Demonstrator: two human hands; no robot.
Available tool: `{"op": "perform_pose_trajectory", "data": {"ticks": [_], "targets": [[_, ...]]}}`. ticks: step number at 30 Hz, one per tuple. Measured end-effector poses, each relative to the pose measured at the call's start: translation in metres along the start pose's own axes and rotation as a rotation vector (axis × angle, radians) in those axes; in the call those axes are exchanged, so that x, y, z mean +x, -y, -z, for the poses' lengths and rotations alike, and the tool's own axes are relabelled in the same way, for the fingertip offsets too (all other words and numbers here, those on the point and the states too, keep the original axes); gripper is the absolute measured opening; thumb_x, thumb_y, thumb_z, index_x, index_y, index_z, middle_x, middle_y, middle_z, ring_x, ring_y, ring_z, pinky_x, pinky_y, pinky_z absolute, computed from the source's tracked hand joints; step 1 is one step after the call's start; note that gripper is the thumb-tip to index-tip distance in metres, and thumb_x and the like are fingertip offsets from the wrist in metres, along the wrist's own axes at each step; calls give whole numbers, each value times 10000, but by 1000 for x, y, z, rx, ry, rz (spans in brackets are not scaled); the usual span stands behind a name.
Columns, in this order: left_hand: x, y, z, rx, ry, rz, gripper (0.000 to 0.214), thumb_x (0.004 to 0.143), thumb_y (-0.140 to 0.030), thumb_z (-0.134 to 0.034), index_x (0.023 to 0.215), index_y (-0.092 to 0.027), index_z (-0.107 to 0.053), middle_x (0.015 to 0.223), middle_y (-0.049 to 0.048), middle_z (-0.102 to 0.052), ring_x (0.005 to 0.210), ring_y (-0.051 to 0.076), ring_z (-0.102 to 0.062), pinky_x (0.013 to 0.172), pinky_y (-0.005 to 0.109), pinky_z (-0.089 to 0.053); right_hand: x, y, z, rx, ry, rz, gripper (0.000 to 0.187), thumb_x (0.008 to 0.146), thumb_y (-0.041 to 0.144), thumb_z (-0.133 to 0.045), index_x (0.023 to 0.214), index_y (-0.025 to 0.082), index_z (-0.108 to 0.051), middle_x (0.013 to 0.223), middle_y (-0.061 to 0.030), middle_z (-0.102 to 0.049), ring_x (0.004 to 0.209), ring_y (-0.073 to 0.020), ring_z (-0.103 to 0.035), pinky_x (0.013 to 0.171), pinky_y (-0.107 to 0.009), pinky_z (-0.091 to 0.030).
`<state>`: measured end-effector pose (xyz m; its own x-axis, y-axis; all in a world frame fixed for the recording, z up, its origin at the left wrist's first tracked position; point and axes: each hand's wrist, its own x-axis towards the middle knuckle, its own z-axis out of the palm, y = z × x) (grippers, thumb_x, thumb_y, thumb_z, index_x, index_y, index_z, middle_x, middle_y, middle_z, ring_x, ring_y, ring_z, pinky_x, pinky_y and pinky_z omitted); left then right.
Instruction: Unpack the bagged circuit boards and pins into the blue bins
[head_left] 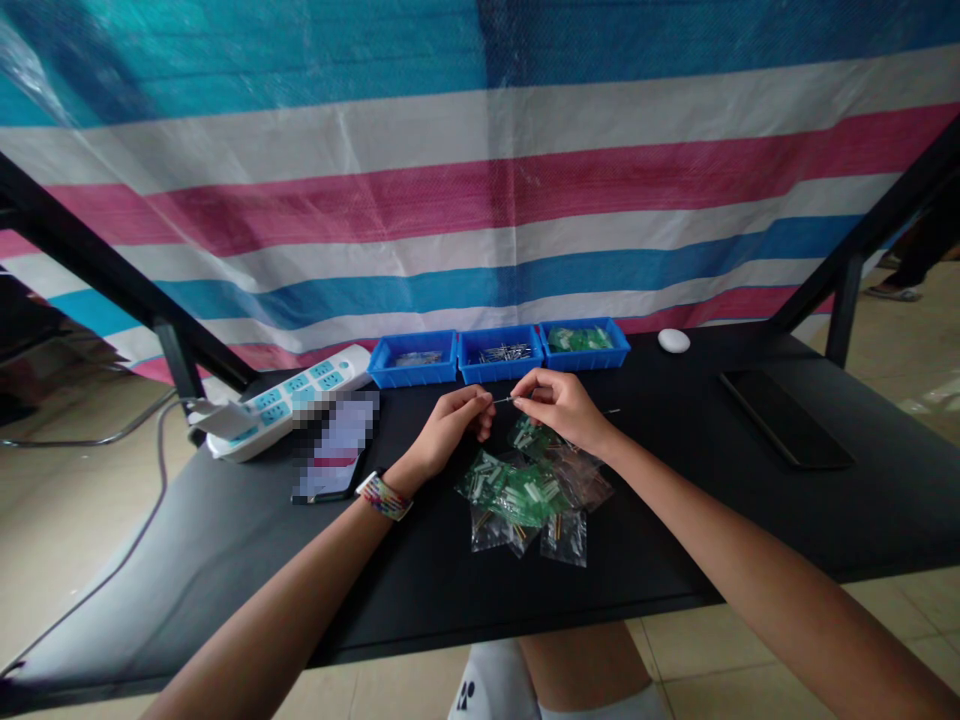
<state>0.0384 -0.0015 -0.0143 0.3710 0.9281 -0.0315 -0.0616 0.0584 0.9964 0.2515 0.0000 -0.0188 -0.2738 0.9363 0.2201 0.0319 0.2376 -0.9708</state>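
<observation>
Above the black table, my left hand [457, 420] pinches one end of a thin metal pin [504, 400]. The other end is between the thumb and fingers of my right hand [559, 405]; its exact kind is too small to make out. Just below the hands lies a pile of small green plastic packets [517, 490] with pale pieces inside. Clear bags [566, 540] holding brass-coloured pieces stick out at the pile's near side. Behind my hands, a middle blue bin [500, 372] contains several loose metal pins.
A left blue bin [412, 378] holds clear packets, a right blue bin [589, 357] green ones. On the left are a power strip [292, 395] and a phone [337, 450]. A white rounded object [673, 341] and a dark phone-like slab [787, 418] lie right. Striped sheeting [510, 200] hangs behind.
</observation>
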Motion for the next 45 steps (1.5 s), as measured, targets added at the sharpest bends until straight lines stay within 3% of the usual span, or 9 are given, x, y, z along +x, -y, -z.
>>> {"op": "perform_pose_trajectory", "data": {"ticks": [6, 11, 15, 21, 31, 45], "targets": [[0, -2, -1, 24, -9, -51, 326, 848, -447, -766, 795, -165, -613, 675, -17, -584, 568, 107, -547, 556, 235, -437, 0, 3, 2, 11, -25, -33, 220, 833, 376, -757, 957, 207, -689, 880, -13, -664, 582, -115, -586, 515, -246, -479], [0, -3, -1, 69, 17, -98, 282, 847, -397, -777, 850, -159, -625, 644, -32, -585, 546, 97, -531, 561, 226, -422, 1, 2, 3, -7, -33, -42, 333, 919, 511, -650, 839, 188, -654, 773, -18, -683, 524, -113, -562, 498, -245, -446], [0, -3, -1, 96, 23, -117, 289, 852, -396, -773, 862, -155, -614, 632, -36, -584, 543, 95, -531, 563, 223, -413, 2, 1, 3, -20, -18, -52, 405, 896, 576, -671, 783, 188, -640, 719, -13, -679, 516, -120, -557, 497, -249, -436], [-1, -3, -1, 61, 11, -95, 295, 845, -395, -776, 874, -164, -594, 646, -39, -582, 547, 98, -542, 558, 222, -426, 0, 2, 2, -25, -10, -19, 336, 894, 515, -702, 817, 191, -660, 759, -17, -688, 543, -122, -569, 515, -253, -453], [4, 5, 4, -37, 16, 11, 378, 923, -521, -626, 845, -151, -625, 683, 9, -617, 563, 127, -594, 552, 246, -459, -2, 8, -2, 19, -46, 23, 215, 844, 395, -757, 898, 200, -684, 845, -17, -677, 571, -115, -578, 529, -257, -500], [3, 3, 2, -9, 10, 21, 389, 881, -523, -699, 800, -151, -620, 696, 5, -602, 575, 118, -578, 564, 245, -456, -3, 5, -4, 2, -57, 52, 157, 858, 342, -745, 901, 197, -701, 767, -2, -678, 555, -123, -594, 527, -258, -460]]}}
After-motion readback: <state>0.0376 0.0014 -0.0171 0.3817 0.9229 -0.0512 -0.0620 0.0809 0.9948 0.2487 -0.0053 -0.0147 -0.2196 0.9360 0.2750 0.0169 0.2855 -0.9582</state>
